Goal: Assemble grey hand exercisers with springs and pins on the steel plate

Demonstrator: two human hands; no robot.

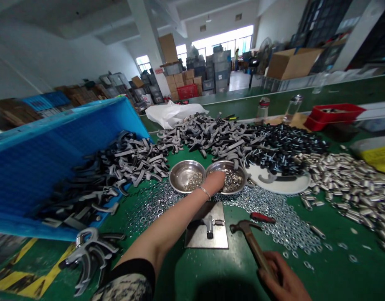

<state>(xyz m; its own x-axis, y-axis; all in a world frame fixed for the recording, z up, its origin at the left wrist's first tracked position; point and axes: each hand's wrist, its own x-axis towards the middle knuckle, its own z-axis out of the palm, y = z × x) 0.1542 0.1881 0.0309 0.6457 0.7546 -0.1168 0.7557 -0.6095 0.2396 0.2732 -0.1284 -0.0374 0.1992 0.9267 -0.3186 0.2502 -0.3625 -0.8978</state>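
Note:
My left hand (216,181) reaches forward into the right steel bowl (239,170), which holds small metal parts; its fingers are bunched down among them, and what they pinch is hidden. A bracelet sits on that wrist. My right hand (282,276) is closed round the wooden handle of a hammer (247,234), its head resting low over the green table. Between my arms lies a metal plate (198,236) with a small grey part (208,221) on it. A second steel bowl (184,175) stands to the left.
A tilted blue crate (39,154) spills grey clamp pieces (130,161) at left. More grey pieces, black screws (283,148), silver sleeves (345,179) and washers (274,213) cover the table. A white plate (283,184), red tray (333,113) and red-handled tool (263,218) lie nearby.

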